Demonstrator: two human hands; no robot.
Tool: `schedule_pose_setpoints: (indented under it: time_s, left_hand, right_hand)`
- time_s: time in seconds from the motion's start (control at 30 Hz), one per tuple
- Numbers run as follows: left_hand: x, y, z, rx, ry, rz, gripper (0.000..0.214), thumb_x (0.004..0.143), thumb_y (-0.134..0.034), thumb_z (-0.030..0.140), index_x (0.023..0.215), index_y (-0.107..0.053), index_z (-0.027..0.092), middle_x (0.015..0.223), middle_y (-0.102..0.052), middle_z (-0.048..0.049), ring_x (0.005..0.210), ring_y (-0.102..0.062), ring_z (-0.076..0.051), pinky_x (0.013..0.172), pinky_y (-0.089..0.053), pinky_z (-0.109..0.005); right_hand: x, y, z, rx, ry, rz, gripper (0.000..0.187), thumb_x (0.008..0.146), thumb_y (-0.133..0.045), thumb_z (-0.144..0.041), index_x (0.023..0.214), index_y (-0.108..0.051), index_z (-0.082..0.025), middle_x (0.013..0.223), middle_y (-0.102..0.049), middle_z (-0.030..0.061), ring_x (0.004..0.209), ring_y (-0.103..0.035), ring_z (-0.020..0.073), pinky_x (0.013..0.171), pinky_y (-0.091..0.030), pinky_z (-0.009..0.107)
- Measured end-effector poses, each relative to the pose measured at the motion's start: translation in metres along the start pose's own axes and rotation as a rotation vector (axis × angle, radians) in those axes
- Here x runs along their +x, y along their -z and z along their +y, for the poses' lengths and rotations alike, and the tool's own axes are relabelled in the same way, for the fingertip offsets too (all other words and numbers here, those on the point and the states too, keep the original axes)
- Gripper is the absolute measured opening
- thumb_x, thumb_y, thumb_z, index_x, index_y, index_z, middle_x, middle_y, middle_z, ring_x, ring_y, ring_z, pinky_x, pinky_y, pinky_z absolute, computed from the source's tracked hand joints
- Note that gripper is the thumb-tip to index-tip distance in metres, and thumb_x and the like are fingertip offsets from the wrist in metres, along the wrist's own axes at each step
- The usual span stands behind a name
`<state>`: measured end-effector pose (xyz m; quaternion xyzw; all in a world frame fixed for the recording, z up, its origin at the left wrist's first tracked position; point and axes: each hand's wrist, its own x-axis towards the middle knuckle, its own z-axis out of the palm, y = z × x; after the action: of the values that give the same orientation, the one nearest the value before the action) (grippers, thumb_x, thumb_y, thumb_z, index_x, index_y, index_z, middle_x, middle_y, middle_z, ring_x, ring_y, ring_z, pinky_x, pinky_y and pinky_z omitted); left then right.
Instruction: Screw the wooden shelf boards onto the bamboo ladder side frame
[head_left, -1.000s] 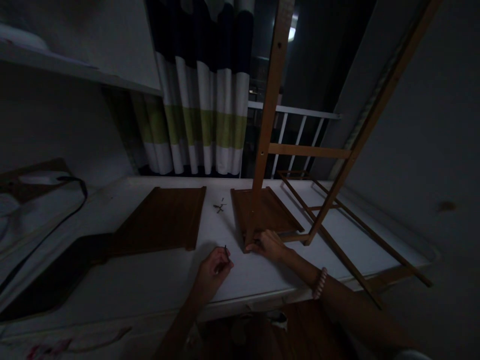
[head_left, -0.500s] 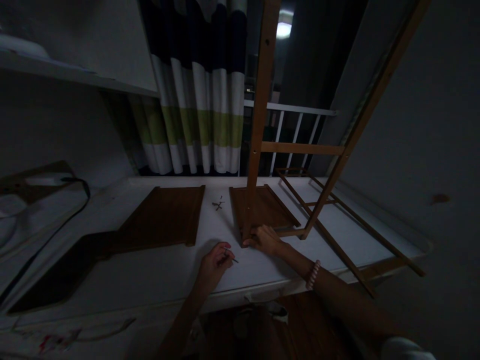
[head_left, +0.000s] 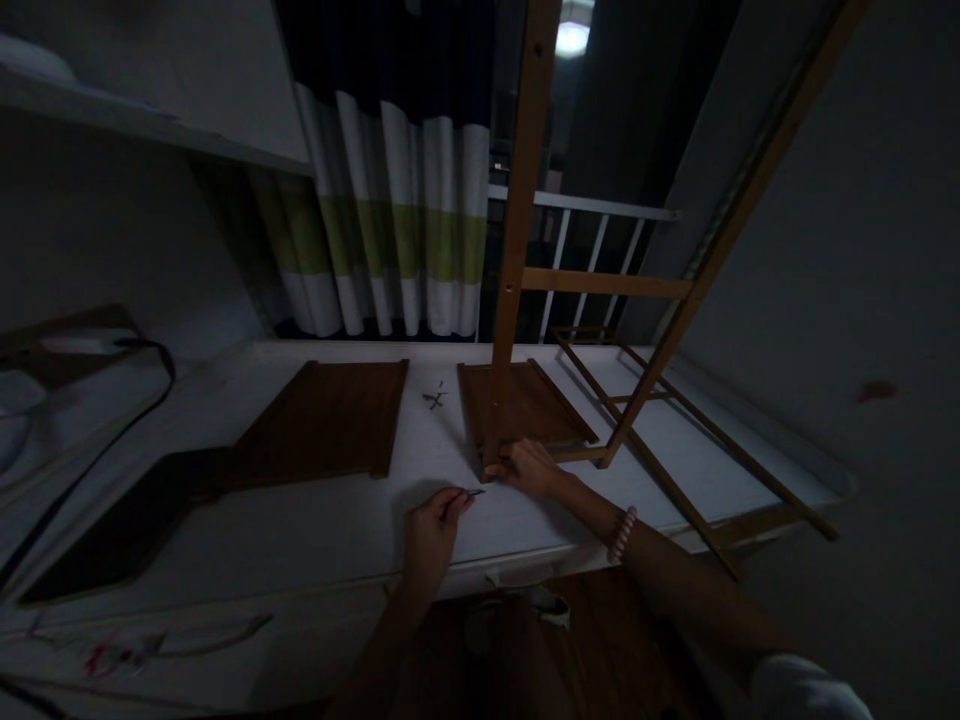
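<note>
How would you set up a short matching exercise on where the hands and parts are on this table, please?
Things:
1. left hand
2. right hand
3. loose screws
4. left panel

States:
A. lies flat, away from both hands
B. rests at the foot of the upright frame
C. pinches a thin pin
D. lie on the white table beside the right panel

Pairs: 1-C; 2-B; 3-D; 4-A
</note>
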<state>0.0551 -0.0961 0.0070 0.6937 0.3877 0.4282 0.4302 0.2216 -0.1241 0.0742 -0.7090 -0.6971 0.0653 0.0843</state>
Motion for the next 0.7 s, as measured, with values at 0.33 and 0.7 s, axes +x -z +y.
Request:
schedule_pose_setpoints:
  time_s: [0.33, 0.7]
  left_hand:
    - [-0.014, -0.020, 0.000, 0.004, -0.064, 0.071, 0.020, 0.070, -0.052, 0.033, 0.077, -0.062, 0.018, 0.081, -0.067, -0.0034, 0.074, -0.061, -0.016, 0.071, -0.048, -0.028]
    - [-0.028, -0.035, 0.005, 0.250, -0.336, 0.135, 0.018, 0.077, -0.043, 0.020, 0.080, -0.060, 0.016, 0.086, -0.065, -0.0055, 0.079, -0.059, -0.014, 0.075, -0.048, -0.027]
  right_hand:
    - [0.000, 0.001, 0.001, -0.011, 0.016, -0.009, 0.044, 0.076, -0.037, -0.053, 0.098, -0.058, -0.021, 0.096, -0.061, 0.0079, 0.094, -0.053, 0.0195, 0.075, -0.036, 0.025]
    - [0.003, -0.002, 0.005, -0.043, -0.006, -0.059, 0.047, 0.077, -0.035, -0.054, 0.101, -0.056, -0.020, 0.098, -0.059, 0.0073, 0.097, -0.050, 0.0193, 0.076, -0.035, 0.025]
